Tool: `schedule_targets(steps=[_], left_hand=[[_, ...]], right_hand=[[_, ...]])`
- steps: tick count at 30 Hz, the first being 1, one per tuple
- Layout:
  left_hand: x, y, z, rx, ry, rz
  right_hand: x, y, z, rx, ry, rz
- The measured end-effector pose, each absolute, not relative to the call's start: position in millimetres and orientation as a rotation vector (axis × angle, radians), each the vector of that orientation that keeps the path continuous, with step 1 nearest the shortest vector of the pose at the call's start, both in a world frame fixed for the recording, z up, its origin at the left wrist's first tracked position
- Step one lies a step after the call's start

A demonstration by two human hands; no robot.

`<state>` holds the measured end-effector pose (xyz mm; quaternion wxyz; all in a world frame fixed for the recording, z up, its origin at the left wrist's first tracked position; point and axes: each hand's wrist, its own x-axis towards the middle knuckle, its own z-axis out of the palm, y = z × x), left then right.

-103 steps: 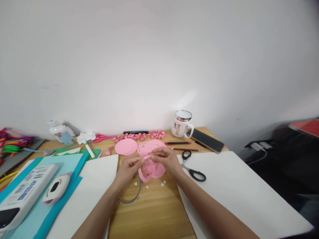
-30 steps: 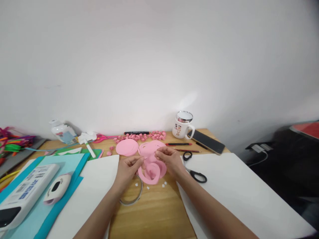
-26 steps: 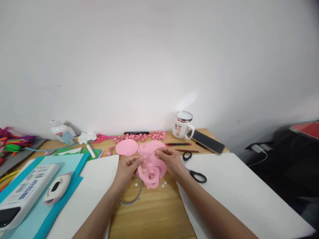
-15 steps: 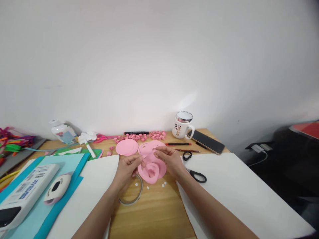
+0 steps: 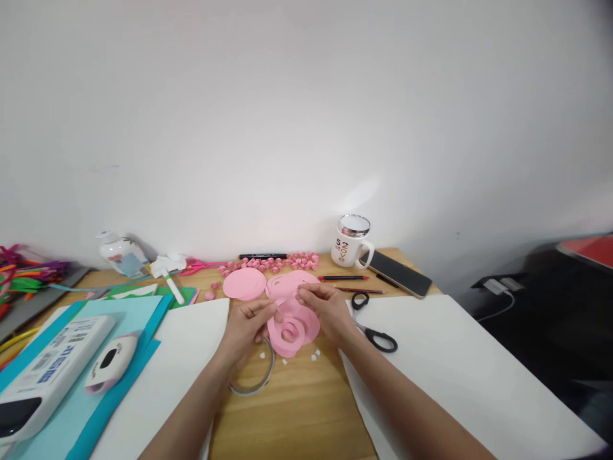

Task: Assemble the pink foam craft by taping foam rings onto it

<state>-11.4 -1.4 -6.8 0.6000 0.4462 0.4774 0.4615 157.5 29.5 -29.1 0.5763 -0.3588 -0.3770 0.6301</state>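
Note:
Both my hands meet over the middle of the wooden desk (image 5: 297, 409). My left hand (image 5: 246, 326) and my right hand (image 5: 324, 310) pinch the upper end of a pink paper spiral (image 5: 291, 329), whose loose coils hang and rest below my fingers. Just behind it lie flat pink paper discs (image 5: 244, 283) and another cut pink spiral. A ring of tape (image 5: 253, 383) lies under my left wrist, with small white tape squares beside it.
Black-handled scissors (image 5: 373, 332) lie right of my right hand, with pencils, a white mug (image 5: 349, 241) and a phone (image 5: 401, 272) behind. Small pink paper roses (image 5: 268, 262) line the back edge. White sheets flank both arms; blue paper, a white box and a punch sit left.
The hanging spiral has drawn up into tighter, shorter coils between my fingers. My hands stay in nearly the same place over the desk.

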Motion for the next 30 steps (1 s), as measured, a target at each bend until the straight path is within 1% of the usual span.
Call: schedule_targets(steps=[6, 23, 30], left_hand=[[-11.4, -1.1, -6.4, 1.025, 1.104, 1.091], [-9.8, -1.7, -5.0, 0.992, 1.102, 1.081], [-10.8, -1.2, -4.9, 1.011, 1.108, 1.083]], right_hand=[[157.6, 28.7, -29.3, -0.829, -0.868, 1.538], [157.1, 29.3, -28.4, -0.866, -0.904, 1.461], [158.0, 28.2, -28.3, -0.821, -0.892, 1.549]])
